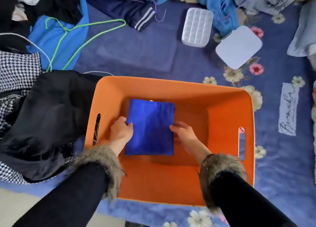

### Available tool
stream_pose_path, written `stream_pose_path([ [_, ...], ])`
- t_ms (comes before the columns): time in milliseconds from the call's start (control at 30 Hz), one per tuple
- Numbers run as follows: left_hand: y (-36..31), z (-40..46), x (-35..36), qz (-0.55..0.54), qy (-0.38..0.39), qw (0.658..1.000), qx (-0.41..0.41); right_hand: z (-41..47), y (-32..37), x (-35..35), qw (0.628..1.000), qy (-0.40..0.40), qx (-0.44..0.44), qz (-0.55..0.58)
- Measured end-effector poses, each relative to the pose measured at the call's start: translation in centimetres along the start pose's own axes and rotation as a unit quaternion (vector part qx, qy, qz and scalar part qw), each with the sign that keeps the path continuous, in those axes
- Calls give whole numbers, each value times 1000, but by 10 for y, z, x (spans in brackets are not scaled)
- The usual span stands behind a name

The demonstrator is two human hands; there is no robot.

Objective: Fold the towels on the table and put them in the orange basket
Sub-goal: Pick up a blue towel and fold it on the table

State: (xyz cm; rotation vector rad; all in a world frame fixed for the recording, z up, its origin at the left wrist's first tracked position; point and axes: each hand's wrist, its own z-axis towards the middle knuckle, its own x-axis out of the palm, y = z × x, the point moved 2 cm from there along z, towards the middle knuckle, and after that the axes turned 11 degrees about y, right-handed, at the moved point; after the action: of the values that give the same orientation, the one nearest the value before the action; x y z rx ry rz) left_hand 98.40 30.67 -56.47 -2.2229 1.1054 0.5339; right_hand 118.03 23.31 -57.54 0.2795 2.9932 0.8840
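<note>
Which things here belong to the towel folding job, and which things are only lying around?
Belong to the job:
- folded blue towel, inside the basket
- orange basket
- left hand and right hand, each holding one side of the towel

Only lying around:
- green hanger
- two white boxes
- black coat
- houndstooth garment
- blue clothes

A folded blue towel (pixel 150 127), flat and rectangular, sits inside the orange basket (pixel 222 124) with slotted handles.
</note>
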Motion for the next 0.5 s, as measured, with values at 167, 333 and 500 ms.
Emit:
stream_pose_path([
  [167, -3, -2, 5, 90, -74, 992, 57, 17, 1, 5, 966, -26, -78, -247],
  [333, 3, -10, 30, 434, 32, 869, 234, 6, -13, 10, 727, 7, -183, -662],
  [500, 11, 16, 41, 551, 49, 802, 225, 29, -16, 9, 639, 29, -173, -749],
])
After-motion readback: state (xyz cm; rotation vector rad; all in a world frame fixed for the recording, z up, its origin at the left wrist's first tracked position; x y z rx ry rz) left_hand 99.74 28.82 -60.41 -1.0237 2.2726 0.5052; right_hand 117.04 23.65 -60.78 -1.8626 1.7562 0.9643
